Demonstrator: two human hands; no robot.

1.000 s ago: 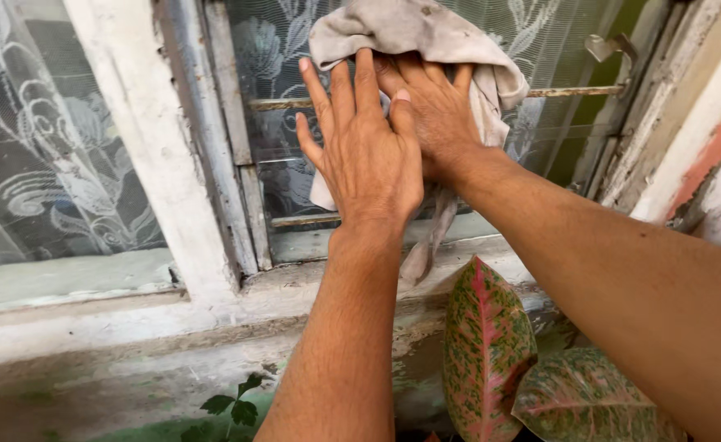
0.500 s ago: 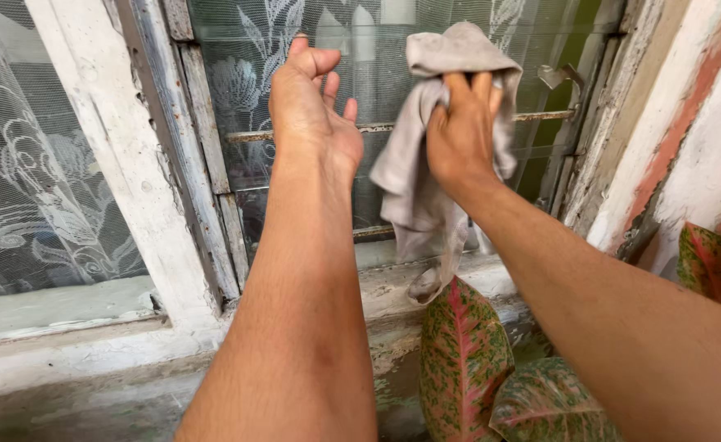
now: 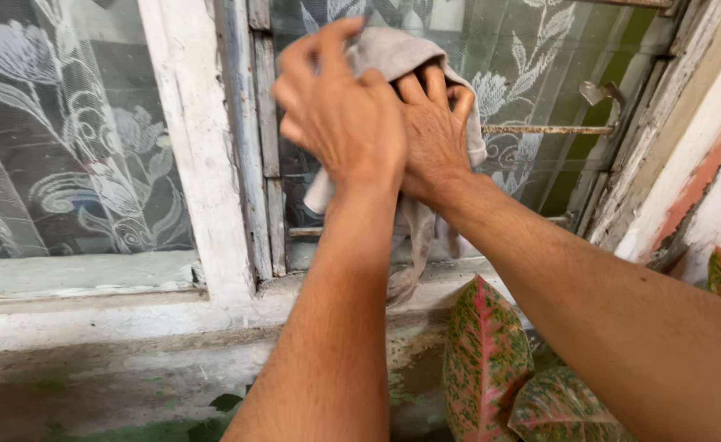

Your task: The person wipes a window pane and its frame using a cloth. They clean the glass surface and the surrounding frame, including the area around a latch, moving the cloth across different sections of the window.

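A grey cloth (image 3: 393, 51) is pressed against the window pane (image 3: 532, 74) of an old white wooden frame. My right hand (image 3: 434, 135) lies on the cloth with its fingers curled into the fabric. My left hand (image 3: 340, 110) is beside it, overlapping it on the left, blurred, fingers half bent over the cloth's upper left part. The cloth's loose tail (image 3: 410, 245) hangs down below both wrists toward the sill.
A peeling white mullion (image 3: 201, 147) stands left of the hands, with a lace curtain (image 3: 66, 139) behind the glass. A metal window latch (image 3: 602, 92) and a rusty bar (image 3: 540, 129) sit to the right. Red-green plant leaves (image 3: 483, 360) rise below the worn sill (image 3: 131, 319).
My left hand has come back from the left onto the cloth next to my right hand. Both hands and the cloth have shifted left and up on the pane.
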